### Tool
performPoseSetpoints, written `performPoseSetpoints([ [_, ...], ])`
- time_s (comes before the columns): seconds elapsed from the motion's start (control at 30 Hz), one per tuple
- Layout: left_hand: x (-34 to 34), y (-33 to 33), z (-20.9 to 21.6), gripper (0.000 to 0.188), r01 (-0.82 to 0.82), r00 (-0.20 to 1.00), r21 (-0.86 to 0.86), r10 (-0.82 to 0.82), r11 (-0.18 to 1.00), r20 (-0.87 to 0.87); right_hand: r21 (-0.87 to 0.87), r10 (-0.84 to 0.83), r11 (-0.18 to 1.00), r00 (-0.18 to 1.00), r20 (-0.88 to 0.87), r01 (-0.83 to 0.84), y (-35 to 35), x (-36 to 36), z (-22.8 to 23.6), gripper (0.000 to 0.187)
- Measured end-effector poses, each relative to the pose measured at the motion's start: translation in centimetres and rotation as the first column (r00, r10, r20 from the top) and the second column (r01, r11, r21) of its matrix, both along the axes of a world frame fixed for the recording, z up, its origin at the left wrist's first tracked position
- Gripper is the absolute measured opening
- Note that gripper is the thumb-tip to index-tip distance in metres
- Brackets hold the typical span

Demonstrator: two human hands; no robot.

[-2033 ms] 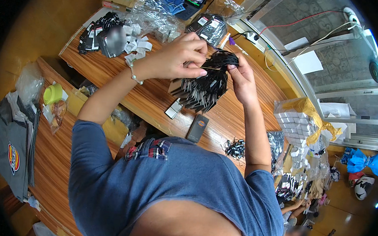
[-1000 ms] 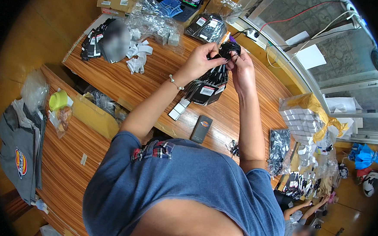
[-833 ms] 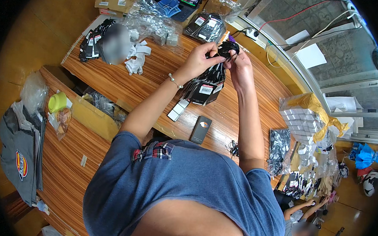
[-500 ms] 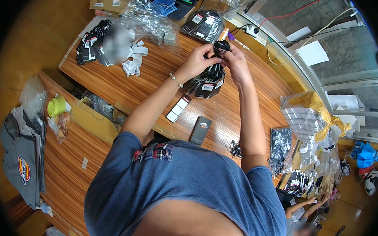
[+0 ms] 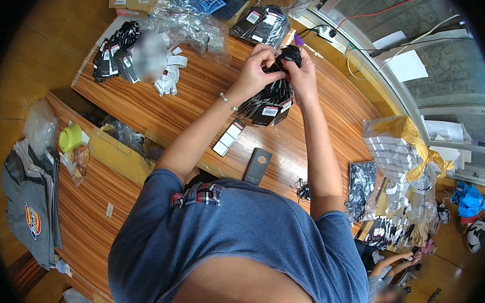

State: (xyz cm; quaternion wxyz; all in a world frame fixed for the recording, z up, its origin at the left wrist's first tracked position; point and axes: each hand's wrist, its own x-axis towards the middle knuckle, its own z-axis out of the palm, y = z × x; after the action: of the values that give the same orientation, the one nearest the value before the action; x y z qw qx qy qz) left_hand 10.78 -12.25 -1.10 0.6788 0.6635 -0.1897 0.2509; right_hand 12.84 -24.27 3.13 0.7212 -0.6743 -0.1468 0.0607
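Note:
A thick bundle of black hang tags (image 5: 268,113) with black strings lies on the wooden table in front of me. Its gathered strings (image 5: 288,55) stick up between my two hands. My left hand (image 5: 257,70) is closed at the left side of the strings, thumb reaching across toward the right hand and index finger bent. On the other side, my right hand (image 5: 303,77) pinches the string bunch, fingers curled around its top. Whether a single thin string runs between the hands is too small to see. A loose black tag with white labels (image 5: 229,137) lies nearer, beside a dark grey tag (image 5: 258,166).
More black tags (image 5: 110,57) and white strips (image 5: 170,77) lie on the left, with plastic bags (image 5: 178,14) behind. Bagged tags (image 5: 262,25) stand beyond my hands. At right are a wrapped stack of white boxes (image 5: 390,144), a black packet (image 5: 361,186) and a co-worker (image 5: 383,296).
My left hand's fingers have drawn slightly up and left, away from the string bunch. The right hand stays on the strings. The whole view has shifted a little.

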Motion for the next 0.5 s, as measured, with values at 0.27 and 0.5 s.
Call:
performPoseSetpoints([
  [0.27, 0.1, 0.3, -0.7, 0.038, 0.167, 0.968, -0.206, -0.200, 0.964, -0.149, -0.035, 0.074, 0.996, 0.986, -0.148, -0.080, -0.3, -0.5, 1.6, 0.014],
  [0.5, 0.9, 1.3, -1.2, 0.038, 0.005, 0.998, 0.111, 0.002, 0.994, -0.062, 0.139, 0.176, 0.979, 0.966, -0.189, -0.152, -0.9, -0.1, 0.9, 0.022],
])
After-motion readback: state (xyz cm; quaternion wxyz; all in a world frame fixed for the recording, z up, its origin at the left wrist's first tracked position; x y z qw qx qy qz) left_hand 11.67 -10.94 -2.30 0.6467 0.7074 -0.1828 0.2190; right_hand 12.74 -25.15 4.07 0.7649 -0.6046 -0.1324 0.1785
